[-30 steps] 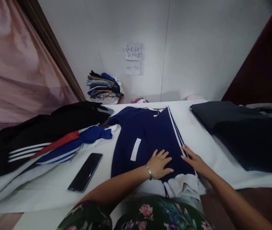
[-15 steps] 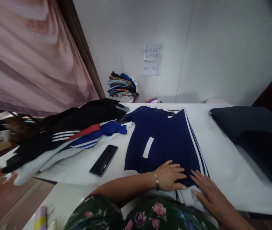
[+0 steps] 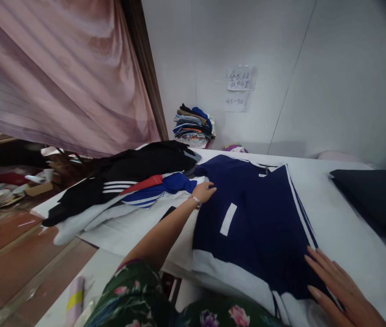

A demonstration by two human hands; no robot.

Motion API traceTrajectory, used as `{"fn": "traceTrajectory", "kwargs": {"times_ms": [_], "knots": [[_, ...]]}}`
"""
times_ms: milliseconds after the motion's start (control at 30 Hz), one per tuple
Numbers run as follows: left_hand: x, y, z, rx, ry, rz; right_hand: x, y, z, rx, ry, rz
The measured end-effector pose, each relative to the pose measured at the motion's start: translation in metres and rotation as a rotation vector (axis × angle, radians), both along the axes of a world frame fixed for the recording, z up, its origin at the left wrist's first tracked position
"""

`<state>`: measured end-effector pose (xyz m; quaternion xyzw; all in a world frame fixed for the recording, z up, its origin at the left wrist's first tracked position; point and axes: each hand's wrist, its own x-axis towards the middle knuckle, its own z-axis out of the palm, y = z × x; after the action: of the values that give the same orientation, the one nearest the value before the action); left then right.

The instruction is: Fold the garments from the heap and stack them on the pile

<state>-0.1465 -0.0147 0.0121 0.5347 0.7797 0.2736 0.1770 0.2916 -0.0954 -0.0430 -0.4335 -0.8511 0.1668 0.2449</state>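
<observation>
A navy top point(image 3: 247, 200) with white side stripes, a white strip on its front and a white lower part lies spread on the white table, its neck at the far side. My left hand point(image 3: 204, 191) has its fingers bent together at the top's left edge, near the sleeve; the fabric between them is partly hidden. Flat against the top's right lower side rests my right hand point(image 3: 340, 284), fingers stretched out. My left forearm covers most of a black phone point(image 3: 168, 212).
Black clothes point(image 3: 141, 161) with white stripes, plus blue and red pieces, lie heaped at left. Dark folded cloth point(image 3: 376, 195) sits at right. A folded clothes stack point(image 3: 193, 127) stands at the back by the wall, below paper notes point(image 3: 240, 88). A pink curtain point(image 3: 87, 81) hangs at left.
My left hand has gone from the lower middle of the top up to its left edge, and its fingers have drawn together. My right hand stays at the lower right. The view has shifted left.
</observation>
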Motion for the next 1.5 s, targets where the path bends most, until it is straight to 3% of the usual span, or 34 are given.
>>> {"fn": "traceTrajectory", "kwargs": {"times_ms": [67,133,233,333,667,800,933,1000,1033,1133,1200,1267,1333,1500], "knots": [[-0.021,0.021,-0.001,0.003,-0.007,0.117,-0.011,0.010,-0.004,0.070,-0.069,0.018],[-0.038,0.040,-0.004,0.007,-0.009,0.213,-0.017,0.020,-0.022,0.086,-0.138,0.014],[-0.058,0.064,-0.011,-0.015,-0.034,0.342,-0.020,0.029,-0.054,-0.004,-0.187,0.001],[-0.070,0.080,-0.017,-0.053,-0.050,0.416,-0.018,0.028,-0.067,-0.054,-0.207,0.002],[-0.097,0.106,-0.020,-0.161,0.011,0.494,-0.024,0.020,-0.045,-0.120,-0.260,-0.011],[-0.102,0.114,-0.009,-0.104,0.075,0.455,-0.024,0.019,-0.043,-0.133,-0.249,-0.022],[-0.087,0.124,0.012,0.012,0.174,0.412,-0.024,0.019,-0.042,-0.119,-0.215,-0.039],[-0.067,0.128,0.021,0.129,0.274,0.290,-0.025,0.019,-0.040,-0.138,-0.202,-0.058],[-0.054,0.128,0.023,0.217,0.351,0.164,-0.027,0.019,-0.038,-0.153,-0.197,-0.069],[-0.007,0.117,0.011,0.448,0.608,-0.447,-0.031,0.019,-0.031,-0.191,-0.176,-0.104],[0.024,0.104,-0.009,0.445,0.685,-0.873,-0.034,0.019,-0.027,-0.212,-0.157,-0.115],[0.046,0.090,-0.031,0.389,0.686,-1.126,-0.035,0.019,-0.025,-0.236,-0.133,-0.121],[0.057,0.080,-0.046,0.323,0.628,-1.152,-0.034,0.018,-0.025,-0.262,-0.104,-0.125],[0.061,0.070,-0.052,0.163,0.441,-0.927,-0.035,0.031,-0.010,-0.358,0.064,-0.148]]}}
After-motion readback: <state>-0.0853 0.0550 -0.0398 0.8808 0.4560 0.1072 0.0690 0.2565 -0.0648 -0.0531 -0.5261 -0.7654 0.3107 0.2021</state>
